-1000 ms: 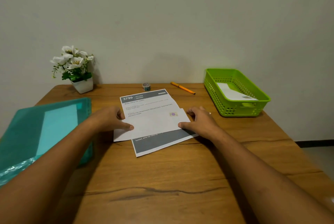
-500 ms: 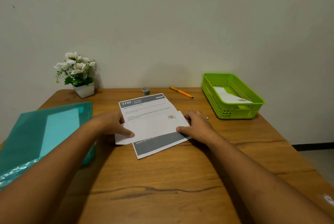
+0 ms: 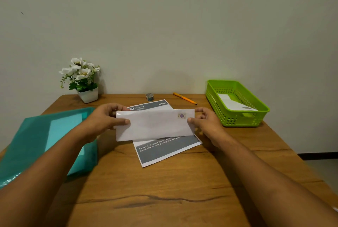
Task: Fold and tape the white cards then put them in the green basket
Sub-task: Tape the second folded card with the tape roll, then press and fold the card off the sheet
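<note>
Hands at both ends: we pinch the folded white card (image 3: 155, 126), left hand (image 3: 108, 118) and right hand (image 3: 206, 124), thumbs on its front, above the printed sheet (image 3: 164, 150) at the middle of the table (image 3: 164, 190). Folding and sealing look done to us. What remains is dropping it in the green basket (image 3: 236, 119) at the far right corner, where one card (image 3: 232, 103) already lies. Fingers behind the card are hidden, and its small seal is hard to make out.

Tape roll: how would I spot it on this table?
Look along the far edge of the wooden table, by the wall. Between the white flower pot and the orange pen sits the tape roll, just beyond the printed sheet. It is the only small, round, greyish thing there.
</note>
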The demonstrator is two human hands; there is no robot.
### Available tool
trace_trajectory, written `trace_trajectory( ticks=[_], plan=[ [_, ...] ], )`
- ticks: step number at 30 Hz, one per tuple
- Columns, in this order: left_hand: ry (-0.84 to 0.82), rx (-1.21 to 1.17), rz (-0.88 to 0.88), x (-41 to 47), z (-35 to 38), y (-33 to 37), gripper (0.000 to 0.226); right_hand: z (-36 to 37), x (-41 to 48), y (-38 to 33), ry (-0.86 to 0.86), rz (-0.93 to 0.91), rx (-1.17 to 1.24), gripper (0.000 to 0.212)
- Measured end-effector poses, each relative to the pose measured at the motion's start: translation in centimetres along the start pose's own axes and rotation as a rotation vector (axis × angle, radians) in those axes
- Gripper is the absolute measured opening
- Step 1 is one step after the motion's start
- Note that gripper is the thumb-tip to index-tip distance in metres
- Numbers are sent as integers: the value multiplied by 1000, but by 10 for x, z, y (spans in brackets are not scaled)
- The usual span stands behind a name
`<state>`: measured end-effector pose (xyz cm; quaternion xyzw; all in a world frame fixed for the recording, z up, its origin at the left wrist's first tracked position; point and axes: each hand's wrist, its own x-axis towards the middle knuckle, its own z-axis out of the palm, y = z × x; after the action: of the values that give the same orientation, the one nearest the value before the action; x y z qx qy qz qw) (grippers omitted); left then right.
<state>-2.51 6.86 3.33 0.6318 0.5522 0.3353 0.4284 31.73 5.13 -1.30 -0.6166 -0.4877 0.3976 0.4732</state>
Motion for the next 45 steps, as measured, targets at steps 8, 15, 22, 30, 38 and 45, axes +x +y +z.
trace_trajectory(
  ticks=[8,15,22,30,38,45],
  plan=[
    [36,-47,-93,2,6,-2,9,-11,-15,-21,68,-29,222,13],
    [-27,12,-30,15,26,10,30,-46,-15,-29,130,-89,175,4],
    [-101,42,84,54,70,54,37,-105,-17,-32,246,-83,286,11],
    [-47,-18,210,87,151,109,52,-178,-34,-1,429,26,423,6],
    [-291,68,303,91,215,122,36,-188,-29,19,569,155,667,10],
    [-354,91,309,85,221,108,34,-173,-6,20,559,160,667,9]
  ],
)
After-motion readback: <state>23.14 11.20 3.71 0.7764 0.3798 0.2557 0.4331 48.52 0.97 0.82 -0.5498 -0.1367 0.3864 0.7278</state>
